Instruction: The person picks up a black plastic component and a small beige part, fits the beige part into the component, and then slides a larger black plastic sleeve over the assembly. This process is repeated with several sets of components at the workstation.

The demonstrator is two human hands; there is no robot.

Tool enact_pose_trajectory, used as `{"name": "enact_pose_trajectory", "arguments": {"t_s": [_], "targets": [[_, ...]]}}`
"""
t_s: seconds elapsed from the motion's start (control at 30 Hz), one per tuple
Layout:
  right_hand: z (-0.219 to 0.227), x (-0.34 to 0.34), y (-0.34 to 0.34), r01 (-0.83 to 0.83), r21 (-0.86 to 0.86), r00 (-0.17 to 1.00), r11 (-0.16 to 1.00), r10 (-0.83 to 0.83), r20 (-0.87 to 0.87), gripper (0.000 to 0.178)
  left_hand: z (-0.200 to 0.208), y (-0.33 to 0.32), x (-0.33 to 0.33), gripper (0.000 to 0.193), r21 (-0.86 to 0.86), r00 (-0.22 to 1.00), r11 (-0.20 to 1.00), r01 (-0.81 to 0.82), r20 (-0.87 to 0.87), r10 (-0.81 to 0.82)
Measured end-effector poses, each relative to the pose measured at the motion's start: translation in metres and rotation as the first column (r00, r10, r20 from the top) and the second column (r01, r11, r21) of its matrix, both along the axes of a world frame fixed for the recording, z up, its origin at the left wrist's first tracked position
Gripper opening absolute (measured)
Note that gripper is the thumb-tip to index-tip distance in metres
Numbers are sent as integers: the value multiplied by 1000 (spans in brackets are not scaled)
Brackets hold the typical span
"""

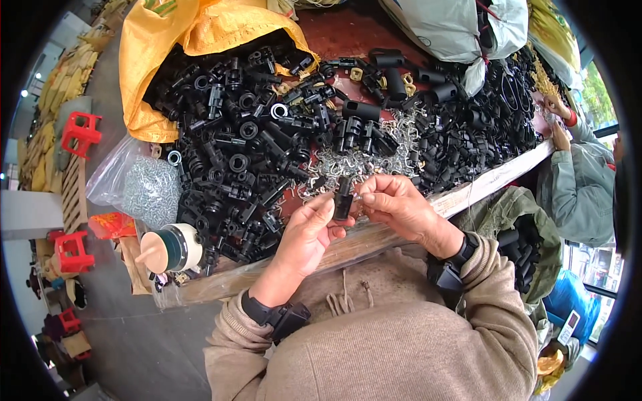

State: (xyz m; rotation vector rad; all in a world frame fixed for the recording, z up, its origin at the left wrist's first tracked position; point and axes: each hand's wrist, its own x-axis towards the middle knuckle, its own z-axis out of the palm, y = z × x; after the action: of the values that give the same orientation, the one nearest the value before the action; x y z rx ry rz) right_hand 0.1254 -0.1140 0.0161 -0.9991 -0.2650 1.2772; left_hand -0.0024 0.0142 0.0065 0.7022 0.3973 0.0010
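My left hand (pixel 302 239) is closed round a short black plastic fitting (pixel 344 198), held upright over the table's front edge. Close against its right side, my right hand (pixel 403 212) pinches with thumb and forefinger. A silvery glint shows at those fingertips, too small to name. Just beyond the hands lies a heap of small bent metal hooks (pixel 394 144), with several black fittings (pixel 353 134) resting on it. To the left spreads a big pile of similar black fittings (pixel 234 160).
A yellow sack (pixel 144 73) spills onto the pile. At the left stand a clear bag of small metal pieces (pixel 152 194) and a lidded bottle (pixel 180 246). Smaller black parts (pixel 455 144) lie right. Another person's sleeve (pixel 568 194) is at far right. A wooden rail (pixel 227 284) edges the table.
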Motion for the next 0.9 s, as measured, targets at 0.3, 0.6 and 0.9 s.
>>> {"name": "enact_pose_trajectory", "arguments": {"t_s": [0.3, 0.6, 0.9], "targets": [[-3, -6, 2, 16, 28, 969, 999, -22, 248, 13, -2, 2, -2, 32, -122, 997, 993, 8, 83, 2], [-10, -5, 3, -43, 37, 897, 998, 22, 441, 15, -3, 5, -1, 31, -183, 992, 981, 65, 118, -43], [1, -1, 3, -111, 45, 188, 993, -23, 982, 12, -3, 3, -5, 30, -203, 998, 979, 9, 63, 4]]}}
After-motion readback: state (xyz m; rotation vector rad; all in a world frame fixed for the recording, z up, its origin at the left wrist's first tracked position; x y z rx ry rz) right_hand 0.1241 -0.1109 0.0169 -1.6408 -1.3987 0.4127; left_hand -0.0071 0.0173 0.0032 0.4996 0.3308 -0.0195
